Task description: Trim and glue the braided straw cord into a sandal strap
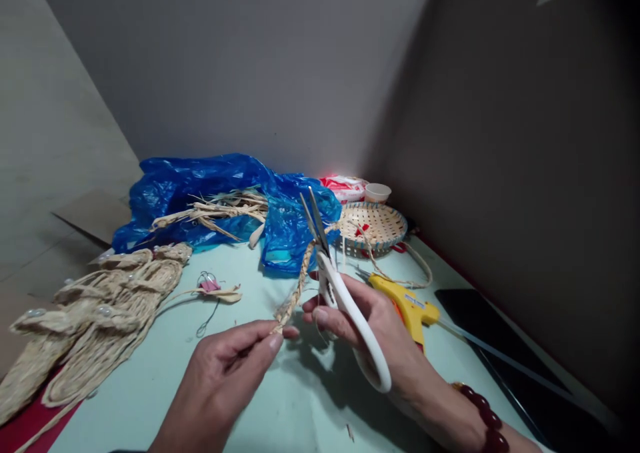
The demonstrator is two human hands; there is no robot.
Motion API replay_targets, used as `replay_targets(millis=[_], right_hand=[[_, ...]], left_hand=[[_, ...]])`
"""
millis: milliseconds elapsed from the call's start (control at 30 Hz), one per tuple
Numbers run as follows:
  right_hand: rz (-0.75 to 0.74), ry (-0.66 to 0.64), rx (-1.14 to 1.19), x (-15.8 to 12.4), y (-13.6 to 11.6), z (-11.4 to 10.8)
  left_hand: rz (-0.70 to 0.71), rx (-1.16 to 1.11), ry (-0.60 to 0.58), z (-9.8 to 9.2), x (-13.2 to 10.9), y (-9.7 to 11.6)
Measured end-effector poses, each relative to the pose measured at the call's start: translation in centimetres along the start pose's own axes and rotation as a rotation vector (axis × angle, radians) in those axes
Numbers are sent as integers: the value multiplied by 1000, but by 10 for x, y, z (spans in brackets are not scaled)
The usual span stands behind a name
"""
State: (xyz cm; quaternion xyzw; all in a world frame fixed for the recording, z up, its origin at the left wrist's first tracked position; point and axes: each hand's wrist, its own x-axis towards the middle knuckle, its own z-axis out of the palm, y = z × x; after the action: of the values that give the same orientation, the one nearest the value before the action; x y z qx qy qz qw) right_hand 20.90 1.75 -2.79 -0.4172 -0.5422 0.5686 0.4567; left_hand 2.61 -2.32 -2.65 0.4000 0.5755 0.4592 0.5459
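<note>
Between thumb and fingertips, my left hand [225, 366] pinches the near end of a braided straw cord [303, 276]. The braid rises away from the fingers toward the scissors, with loose fibres fraying near the pinch. White-handled scissors [350, 306] are in my right hand [370, 319], their metal blades pointing up and away and slightly parted. The upper part of the braid passes close beside the blades; whether they touch it I cannot tell. A yellow glue gun [407, 306] lies just beyond my right hand, partly covered by it.
Woven straw slippers [115, 306] lie at the left. A blue plastic bag [200, 173] with dry straw strips [225, 209] is at the back. Right of it stand a shallow woven basket [375, 223], a small cup [378, 192] and a red-white packet [345, 187]. A black flat object [480, 333] lies at right.
</note>
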Motion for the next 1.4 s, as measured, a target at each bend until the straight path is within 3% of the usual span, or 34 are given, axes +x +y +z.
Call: replay_targets(millis=[100,167,267,367,500,700,800,1033,1200,1400], right_hand=[[39,-2,236,-3,1,4],[58,22,307,-4,0,5],[79,68,320,-4,-3,4],[93,93,252,-3,-6,2],[110,152,30,4,2,-5],[56,224,-383,15,23,-20],[-92,245,-578,13,22,-23],[-799,255,-1003,8,14,-36],[-945,229,-1228,10,7,-47],[-1037,201,-1294,3,12,-50]], left_hand=[[28,299,-95,4,0,-1],[71,380,-136,6,1,-2],[93,347,-158,5,2,-4],[-3,272,-155,4,3,-6],[-73,84,-55,0,6,-7],[2,-203,162,-6,13,2],[55,-326,173,-9,13,9],[135,-382,143,-18,15,18],[114,-375,193,-24,18,23],[123,-377,204,-26,18,25]])
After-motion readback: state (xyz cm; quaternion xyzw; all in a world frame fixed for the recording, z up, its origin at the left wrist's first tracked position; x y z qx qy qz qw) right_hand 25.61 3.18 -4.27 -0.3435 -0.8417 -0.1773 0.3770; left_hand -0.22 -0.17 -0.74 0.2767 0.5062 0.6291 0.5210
